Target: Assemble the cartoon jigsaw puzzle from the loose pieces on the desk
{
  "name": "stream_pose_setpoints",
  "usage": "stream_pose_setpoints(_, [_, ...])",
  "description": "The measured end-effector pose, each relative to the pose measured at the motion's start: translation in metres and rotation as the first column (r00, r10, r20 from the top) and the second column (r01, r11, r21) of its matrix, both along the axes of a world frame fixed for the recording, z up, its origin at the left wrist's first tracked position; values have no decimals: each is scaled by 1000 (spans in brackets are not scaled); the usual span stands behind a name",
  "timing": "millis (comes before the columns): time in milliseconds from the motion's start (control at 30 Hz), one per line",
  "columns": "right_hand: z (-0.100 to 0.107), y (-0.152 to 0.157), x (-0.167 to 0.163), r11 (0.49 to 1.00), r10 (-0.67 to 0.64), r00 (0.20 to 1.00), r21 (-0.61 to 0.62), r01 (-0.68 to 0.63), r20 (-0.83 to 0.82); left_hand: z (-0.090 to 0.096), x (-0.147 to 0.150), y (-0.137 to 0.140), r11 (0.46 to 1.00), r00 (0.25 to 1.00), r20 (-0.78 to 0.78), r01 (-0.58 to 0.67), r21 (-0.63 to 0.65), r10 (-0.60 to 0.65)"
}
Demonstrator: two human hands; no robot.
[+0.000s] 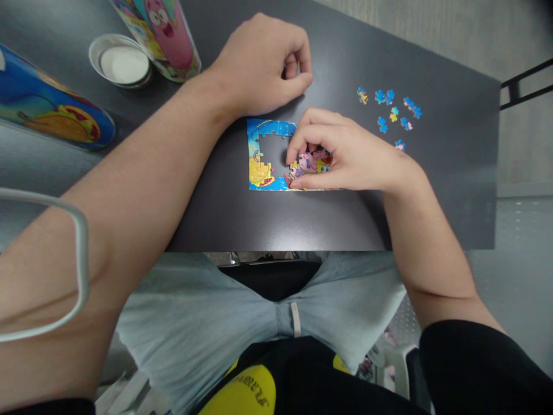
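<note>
A small jigsaw puzzle [262,128] with a cartoon picture lies partly assembled on the dark table. Its border stands joined on the left, and grey tabletop shows through a gap inside it. My right hand [339,148] covers the puzzle's right part. Its thumb and fingertips bracket a puzzle piece [295,169] at the right edge of the gap. Above the puzzle, my left hand [270,66] rests on the table with curled fingers, the thumb close to the index finger and nothing visible in its grip. Several loose blue puzzle pieces [382,124] lie to the upper right.
At the upper left stand a cartoon-printed tin [173,43] and a round metal lid [121,62]. A larger blue printed container [56,104] lies further left. A pale cable [82,253] loops across my left forearm. The table's front edge [276,250] runs above my lap.
</note>
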State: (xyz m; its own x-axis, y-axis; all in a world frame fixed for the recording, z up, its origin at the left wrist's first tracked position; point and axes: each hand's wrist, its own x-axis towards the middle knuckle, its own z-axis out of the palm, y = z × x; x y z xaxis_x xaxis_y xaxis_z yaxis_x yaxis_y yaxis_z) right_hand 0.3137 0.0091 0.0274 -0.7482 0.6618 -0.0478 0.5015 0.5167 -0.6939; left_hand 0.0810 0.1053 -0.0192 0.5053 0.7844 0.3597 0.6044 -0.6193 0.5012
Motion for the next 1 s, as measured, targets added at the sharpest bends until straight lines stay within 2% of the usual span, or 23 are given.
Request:
stream_pose_setpoints(100, [-3,-1,3,998,29,999,56,-27,-36,2,1,-1,1000,1000,-15,-7,-7,7])
stream_pose_setpoints(367, [-6,-1,7,999,-13,996,47,17,-85,3,1,0,1000,1000,14,27,-2,-26])
stream_pose_setpoints(500, [-1,0,2,1000,11,1000,-14,-12,-26,5,-1,-1,1000,1000,-14,5,-21,-5])
stream_pose_setpoints(667, [1,2,2,998,-15,1000,-64,14,-12,6,-1,-1,999,999,-35,-8,-43,6])
stream_pose_setpoints(767, [1,6,12,999,-17,995,35,21,-102,5,-1,-1,999,1000,-25,4,-39,-5])
stream_pose_setpoints(833, [4,9,23,979,-85,975,164,120,-207,3,-2,1,1000,1000,1,16,-26,-16])
stream_pose_setpoints(900, [9,12,36,927,-211,942,252,278,-261,2,-4,4,999,999,20,35,-32,-35])
stream_pose_setpoints(1000, [20,15,57,860,-378,911,301,411,-163,1,-8,7,997,998,30,49,-54,-47])
